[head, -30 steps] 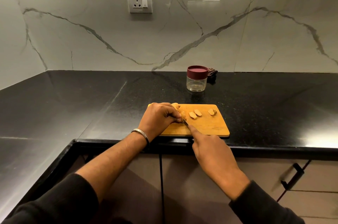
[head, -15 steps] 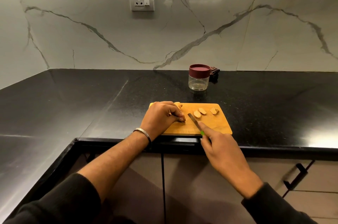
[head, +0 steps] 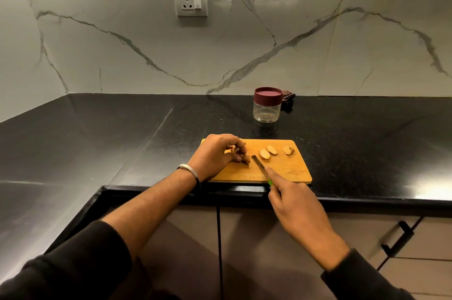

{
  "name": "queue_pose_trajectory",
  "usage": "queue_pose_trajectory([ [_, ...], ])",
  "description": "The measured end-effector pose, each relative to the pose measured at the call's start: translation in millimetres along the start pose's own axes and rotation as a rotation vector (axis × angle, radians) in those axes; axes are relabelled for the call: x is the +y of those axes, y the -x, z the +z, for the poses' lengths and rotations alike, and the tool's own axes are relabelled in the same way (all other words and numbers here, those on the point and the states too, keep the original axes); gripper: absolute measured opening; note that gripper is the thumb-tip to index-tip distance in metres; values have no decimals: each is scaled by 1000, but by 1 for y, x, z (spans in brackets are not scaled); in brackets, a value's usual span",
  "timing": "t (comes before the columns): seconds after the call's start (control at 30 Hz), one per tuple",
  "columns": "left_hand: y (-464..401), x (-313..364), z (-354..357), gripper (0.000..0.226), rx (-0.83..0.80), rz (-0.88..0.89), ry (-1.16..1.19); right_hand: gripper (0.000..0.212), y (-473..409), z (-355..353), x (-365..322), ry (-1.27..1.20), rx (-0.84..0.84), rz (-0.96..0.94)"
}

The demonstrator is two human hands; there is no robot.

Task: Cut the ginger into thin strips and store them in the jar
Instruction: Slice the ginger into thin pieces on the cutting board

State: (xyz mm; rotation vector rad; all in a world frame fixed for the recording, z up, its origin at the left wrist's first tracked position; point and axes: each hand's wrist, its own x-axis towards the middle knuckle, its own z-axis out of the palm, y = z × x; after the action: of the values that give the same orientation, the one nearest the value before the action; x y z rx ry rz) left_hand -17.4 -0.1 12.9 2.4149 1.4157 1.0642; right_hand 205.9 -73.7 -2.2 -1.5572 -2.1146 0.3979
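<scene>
A wooden cutting board (head: 288,172) lies at the counter's front edge. My left hand (head: 216,154) curls over a ginger piece (head: 245,158) at the board's left side, mostly hiding it. My right hand (head: 293,204) grips a green-handled knife (head: 259,167), index finger along the blade's back; the blade lies just right of the held ginger. Three cut ginger slices (head: 269,151) lie toward the board's back right. A clear jar (head: 267,105) with a maroon lid on stands behind the board.
The black counter (head: 122,133) wraps round to the left under a marble wall with a socket (head: 191,1). A small dark object (head: 288,99) sits behind the jar. Cabinet doors with a black handle (head: 398,238) are below the counter edge.
The knife has drawn back from the held ginger toward me and to the right, exposing the blade. My left hand stays on the ginger, its fingers shifted slightly.
</scene>
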Motion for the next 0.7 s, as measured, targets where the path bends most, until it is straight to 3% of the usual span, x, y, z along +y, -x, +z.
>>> queue_pose_trajectory([
  [0.7, 7, -6, 2, 12, 62, 132, -185, 54, -4, -1, -24, 34, 19, -60],
])
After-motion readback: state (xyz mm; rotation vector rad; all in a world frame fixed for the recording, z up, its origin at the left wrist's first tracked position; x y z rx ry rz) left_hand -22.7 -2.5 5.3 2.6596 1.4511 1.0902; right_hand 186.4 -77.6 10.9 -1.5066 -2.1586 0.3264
